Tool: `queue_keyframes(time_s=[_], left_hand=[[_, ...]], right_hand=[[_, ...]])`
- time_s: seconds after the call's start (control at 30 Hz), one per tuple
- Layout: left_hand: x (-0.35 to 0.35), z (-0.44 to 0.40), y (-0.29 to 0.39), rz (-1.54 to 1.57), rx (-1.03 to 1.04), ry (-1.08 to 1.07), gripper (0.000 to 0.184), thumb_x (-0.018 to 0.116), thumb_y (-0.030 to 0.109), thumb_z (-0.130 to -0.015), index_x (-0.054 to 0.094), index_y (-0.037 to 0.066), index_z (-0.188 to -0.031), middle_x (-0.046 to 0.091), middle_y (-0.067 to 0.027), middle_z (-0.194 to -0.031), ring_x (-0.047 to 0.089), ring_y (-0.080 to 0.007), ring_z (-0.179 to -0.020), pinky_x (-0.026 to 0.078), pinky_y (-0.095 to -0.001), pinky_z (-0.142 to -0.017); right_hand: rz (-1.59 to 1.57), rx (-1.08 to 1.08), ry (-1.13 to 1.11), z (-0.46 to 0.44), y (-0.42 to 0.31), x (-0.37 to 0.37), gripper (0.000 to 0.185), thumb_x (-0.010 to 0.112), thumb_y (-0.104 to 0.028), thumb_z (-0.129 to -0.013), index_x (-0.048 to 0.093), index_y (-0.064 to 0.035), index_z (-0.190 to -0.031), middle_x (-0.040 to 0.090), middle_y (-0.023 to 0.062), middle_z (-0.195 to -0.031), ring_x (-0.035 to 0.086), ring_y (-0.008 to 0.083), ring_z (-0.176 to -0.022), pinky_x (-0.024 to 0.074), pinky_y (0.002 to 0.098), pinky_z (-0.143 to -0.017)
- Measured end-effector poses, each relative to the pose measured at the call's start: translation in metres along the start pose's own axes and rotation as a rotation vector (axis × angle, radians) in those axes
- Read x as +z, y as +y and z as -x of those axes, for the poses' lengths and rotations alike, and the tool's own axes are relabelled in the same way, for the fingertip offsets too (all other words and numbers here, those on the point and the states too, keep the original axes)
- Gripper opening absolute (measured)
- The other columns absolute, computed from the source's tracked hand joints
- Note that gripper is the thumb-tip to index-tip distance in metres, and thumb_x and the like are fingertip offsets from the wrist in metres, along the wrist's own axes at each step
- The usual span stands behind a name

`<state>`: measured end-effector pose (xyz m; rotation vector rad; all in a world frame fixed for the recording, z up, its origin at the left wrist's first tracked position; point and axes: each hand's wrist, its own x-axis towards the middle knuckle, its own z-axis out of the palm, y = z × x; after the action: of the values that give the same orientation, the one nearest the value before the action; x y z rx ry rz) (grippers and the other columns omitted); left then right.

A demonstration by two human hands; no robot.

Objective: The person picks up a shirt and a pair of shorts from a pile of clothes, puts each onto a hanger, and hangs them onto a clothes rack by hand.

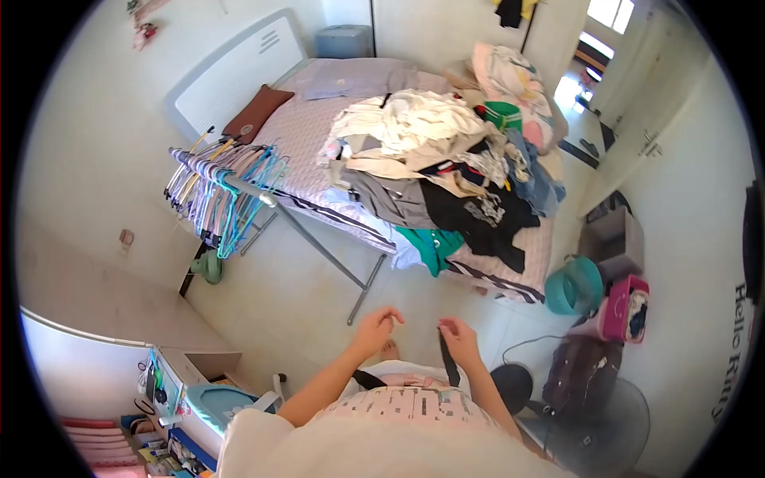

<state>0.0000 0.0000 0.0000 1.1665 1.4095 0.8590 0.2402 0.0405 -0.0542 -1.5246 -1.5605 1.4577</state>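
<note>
Bed (pixel 296 165), one, with a pale headboard (pixel 235 76) and a patterned cover; it fills the middle of the room. Clothes heap (pixel 426 123), mixed, spread over the bed: cream pieces on top, grey and black ones toward the near edge, denim at the right. Hanger rack (pixel 319 248), metal, standing beside the bed at the left, its upper bar crowded with hangers (pixel 233 209) in blue, purple and other colours. Storage bin, grey (pixel 625 239), on the floor at the right. Basket, teal (pixel 574 288), just in front of it; pink bin (pixel 613 312) beside that, with items inside. Cushion, brown (pixel 259 115), lying near the headboard. Garment, green (pixel 434 248), hanging over the bed's near edge. Right hand (pixel 460 342), in front of the person's waist, thumb and fingers pinched on a strap. Left hand (pixel 376 331), level with it and apart, fingers bent; whether it grips anything cannot be told. Strap, dark (pixel 449 358), running from the right fingertips down to the waist.
</note>
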Motion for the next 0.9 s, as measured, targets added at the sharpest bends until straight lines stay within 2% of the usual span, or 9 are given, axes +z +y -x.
queue_keyframes(time_s=[0.17,0.33,0.4,0.43,0.57,0.67,0.77,0.83,0.9], left_hand=[[-0.068,-0.027,-0.004,0.222,-0.025,0.260,0.025,0.043,-0.002,-0.083,0.062,0.004,-0.097,0.053,0.0005,-0.071,0.049,-0.0085,-0.066,0.042,-0.0229,-0.061],[-0.121,-0.111,0.043,0.035,0.029,0.544,0.021,0.052,-0.001,-0.085,0.061,0.004,-0.103,0.065,-0.0043,-0.090,0.061,-0.0120,-0.073,0.046,-0.0250,-0.062],[-0.146,-0.148,0.059,0.019,0.041,0.623,0.021,0.056,-0.002,-0.086,0.060,0.002,-0.106,0.066,-0.0072,-0.097,0.064,-0.0142,-0.081,0.050,-0.0266,-0.072],[-0.152,-0.167,0.066,0.016,0.037,0.639,0.021,0.056,-0.002,-0.086,0.060,0.002,-0.106,0.066,-0.0072,-0.097,0.064,-0.0142,-0.081,0.050,-0.0266,-0.072],[-0.157,-0.237,0.084,-0.015,0.044,0.620,0.021,0.056,0.000,-0.086,0.060,0.002,-0.107,0.066,-0.0073,-0.097,0.064,-0.0148,-0.083,0.050,-0.0278,-0.075],[-0.139,-0.269,0.086,0.017,0.061,0.457,0.022,0.057,0.001,-0.087,0.061,0.002,-0.109,0.067,-0.0070,-0.096,0.063,-0.0146,-0.085,0.050,-0.0275,-0.076],[-0.124,-0.280,0.065,0.028,0.087,0.429,0.024,0.058,0.002,-0.087,0.061,0.003,-0.111,0.067,-0.0069,-0.098,0.063,-0.0143,-0.086,0.049,-0.0272,-0.077],[-0.124,-0.281,0.054,0.080,-0.016,0.391,0.023,0.055,0.007,-0.091,0.060,0.004,-0.114,0.066,-0.0060,-0.103,0.063,-0.0152,-0.088,0.049,-0.0281,-0.080],[-0.132,-0.286,0.044,0.276,-0.105,0.389,0.027,0.054,0.019,-0.094,0.059,0.004,-0.117,0.065,-0.0073,-0.108,0.062,-0.0180,-0.092,0.049,-0.0320,-0.084]], right_hand=[[-0.166,-0.130,-0.205,-0.119,-0.067,0.057,0.024,0.059,-0.006,-0.087,0.060,-0.0051,-0.112,0.067,0.0071,-0.096,0.064,0.0140,-0.078,0.0517,0.0276,-0.073],[-0.043,-0.283,0.059,-0.296,-0.091,0.021,0.035,0.061,-0.004,-0.084,0.055,-0.0048,-0.119,0.063,0.0097,-0.103,0.062,0.0131,-0.079,0.0495,0.0264,-0.070],[0.101,-0.439,0.175,-0.359,-0.138,0.001,0.039,0.065,-0.003,-0.076,0.056,-0.0042,-0.114,0.061,0.0148,-0.103,0.062,0.0264,-0.085,0.0497,0.0352,-0.074],[0.350,-0.801,0.301,-0.409,-0.140,-0.007,0.042,0.064,0.000,-0.073,0.055,-0.0046,-0.113,0.057,0.0183,-0.109,0.056,0.0345,-0.098,0.0460,0.0410,-0.085],[0.759,-0.689,0.402,-0.521,-0.198,-0.021,0.064,0.063,0.001,-0.072,0.045,-0.0100,-0.132,0.034,0.0219,-0.142,0.040,0.0484,-0.119,0.0388,0.0505,-0.097],[0.982,-0.656,0.399,-0.566,-0.219,-0.025,0.054,0.059,-0.002,-0.076,0.050,-0.0098,-0.129,0.046,0.0215,-0.134,0.046,0.0450,-0.116,0.0409,0.0491,-0.095],[1.078,-0.364,-0.039,-0.612,-0.191,-0.027,0.041,0.052,-0.004,-0.083,0.056,-0.0065,-0.123,0.058,0.0212,-0.117,0.054,0.0420,-0.106,0.0436,0.0470,-0.091],[0.507,-0.642,0.375,-0.605,-0.195,-0.017,0.030,0.049,-0.010,-0.090,0.060,-0.0027,-0.117,0.063,0.0202,-0.097,0.060,0.0332,-0.095,0.0447,0.0424,-0.088],[0.201,-0.488,0.267,-0.550,-0.248,-0.017,0.031,0.049,-0.014,-0.092,0.058,-0.0010,-0.118,0.061,0.0185,-0.096,0.059,0.0279,-0.094,0.0447,0.0395,-0.086]])
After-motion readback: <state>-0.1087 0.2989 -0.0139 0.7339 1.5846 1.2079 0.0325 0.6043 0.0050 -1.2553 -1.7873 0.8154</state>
